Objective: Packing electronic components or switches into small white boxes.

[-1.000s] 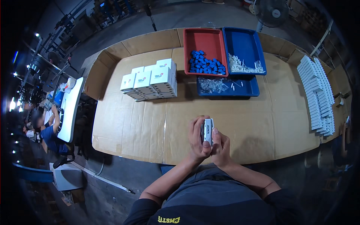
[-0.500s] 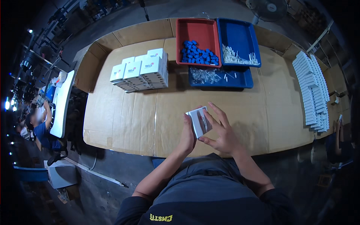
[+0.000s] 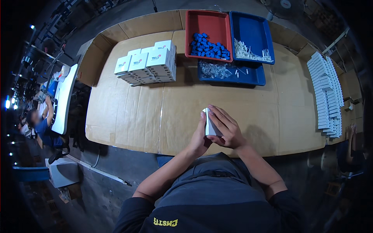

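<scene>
A small white box (image 3: 210, 127) is held upright between my two hands, above the near part of the cardboard-covered table (image 3: 186, 105). My left hand (image 3: 200, 136) is closed along its left side, the thumb near the top edge. From the right, my right hand (image 3: 229, 131) lies over the box's face with its fingers wrapped across it. Most of the box is hidden behind the fingers. At the left stands a stack of white boxes (image 3: 145, 64) with printed tops, of similar look.
At the back, a red tray (image 3: 208, 23) holds blue pieces (image 3: 208, 47); a blue tray (image 3: 252, 29) holds white sticks (image 3: 248, 52). A lower blue tray (image 3: 248, 79) has clear plastic pieces (image 3: 213, 70). White pieces (image 3: 324, 95) are stacked at right. A person (image 3: 44, 120) sits far left.
My right hand has closed in from the right onto the box, whose printed face is now covered. The box stands more upright. The whole view has shifted slightly.
</scene>
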{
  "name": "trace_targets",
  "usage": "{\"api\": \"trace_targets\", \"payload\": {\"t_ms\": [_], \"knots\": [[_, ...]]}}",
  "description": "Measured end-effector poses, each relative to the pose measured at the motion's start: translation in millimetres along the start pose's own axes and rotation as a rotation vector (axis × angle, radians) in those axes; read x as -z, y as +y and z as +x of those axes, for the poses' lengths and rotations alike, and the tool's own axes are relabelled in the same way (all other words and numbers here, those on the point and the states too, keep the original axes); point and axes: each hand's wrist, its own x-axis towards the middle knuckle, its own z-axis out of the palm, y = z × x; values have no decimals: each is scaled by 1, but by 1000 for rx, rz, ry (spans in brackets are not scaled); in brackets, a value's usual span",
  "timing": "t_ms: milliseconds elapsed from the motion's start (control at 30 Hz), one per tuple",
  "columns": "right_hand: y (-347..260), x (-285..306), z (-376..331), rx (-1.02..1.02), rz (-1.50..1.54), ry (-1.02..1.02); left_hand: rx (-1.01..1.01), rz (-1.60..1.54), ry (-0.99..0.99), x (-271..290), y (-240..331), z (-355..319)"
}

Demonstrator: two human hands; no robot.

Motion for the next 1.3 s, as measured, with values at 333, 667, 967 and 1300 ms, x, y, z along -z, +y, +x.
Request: {"api": "trace_targets", "payload": {"t_ms": [333, 667, 967, 1300], "knots": [[15, -19, -18, -447, 478, -87, 62, -171, 37, 2, 3, 9], [29, -22, -24, -910, 690, 274, 10, -336, -53, 26, 13, 14], [-23, -4, 9, -1134, 1046, 187, -842, 853, -18, 14, 10, 6], [-51, -40, 16, -851, 1202, 320, -1343, 1127, 148, 15, 17, 15]]}}
